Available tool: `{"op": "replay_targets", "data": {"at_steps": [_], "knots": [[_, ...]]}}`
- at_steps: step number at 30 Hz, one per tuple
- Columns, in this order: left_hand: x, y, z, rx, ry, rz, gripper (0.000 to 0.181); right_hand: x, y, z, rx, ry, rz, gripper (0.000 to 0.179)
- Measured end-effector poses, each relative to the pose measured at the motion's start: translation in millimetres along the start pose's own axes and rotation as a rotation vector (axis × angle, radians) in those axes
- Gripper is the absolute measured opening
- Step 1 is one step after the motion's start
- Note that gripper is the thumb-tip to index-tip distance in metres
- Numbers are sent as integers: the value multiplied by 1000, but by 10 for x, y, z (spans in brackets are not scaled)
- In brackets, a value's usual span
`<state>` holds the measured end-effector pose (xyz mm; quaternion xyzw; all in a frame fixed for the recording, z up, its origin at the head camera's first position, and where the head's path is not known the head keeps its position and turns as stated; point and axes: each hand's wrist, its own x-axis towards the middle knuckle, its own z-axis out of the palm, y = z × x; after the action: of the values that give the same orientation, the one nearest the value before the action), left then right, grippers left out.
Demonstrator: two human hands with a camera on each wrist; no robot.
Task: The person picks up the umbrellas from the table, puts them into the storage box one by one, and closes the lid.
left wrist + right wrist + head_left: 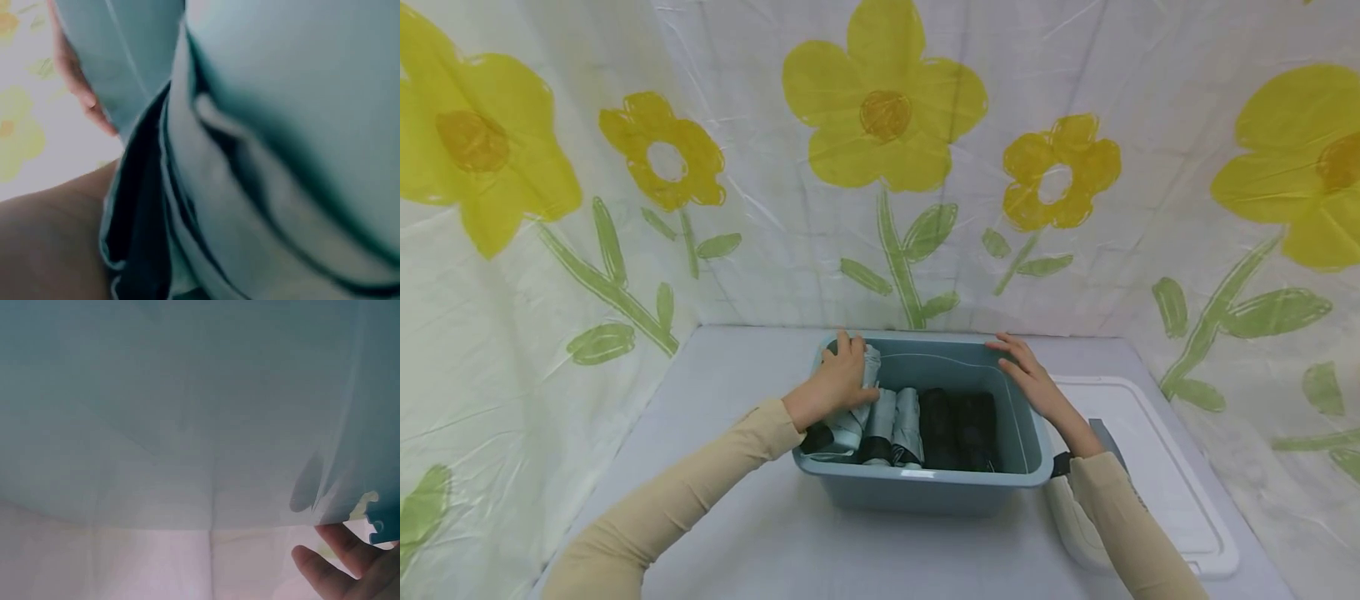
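Note:
A blue-grey plastic bin holds a row of folded umbrellas. My left hand grips a light blue-green umbrella at the bin's left end, thumb on its right side. In the left wrist view its loose fabric folds fill much of the picture. Two more light umbrellas and some black umbrellas lie to its right. My right hand is at the bin's back right corner, fingers spread and holding nothing. Its fingertips show beside the bin wall in the right wrist view.
Right of the bin lies a white lid with a grey handle part, partly behind my right forearm. The bin stands on a pale table. Behind it hangs a white sheet with yellow flowers.

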<state>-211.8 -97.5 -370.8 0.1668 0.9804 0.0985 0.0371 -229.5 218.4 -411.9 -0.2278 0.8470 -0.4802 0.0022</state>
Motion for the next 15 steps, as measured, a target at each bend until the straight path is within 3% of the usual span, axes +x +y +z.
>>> {"op": "replay_targets", "data": {"at_steps": [4,6,15], "knots": [[36,25,63,77,-40,-31,73,1,-5,-6,-3,2,-4,38],[56,35,113,106,-52,-45,76,-18,-106,-17,4,1,-1,38],[82,42,306,253,-68,-40,78,-29,-123,-13,18,-4,3,37]]}}
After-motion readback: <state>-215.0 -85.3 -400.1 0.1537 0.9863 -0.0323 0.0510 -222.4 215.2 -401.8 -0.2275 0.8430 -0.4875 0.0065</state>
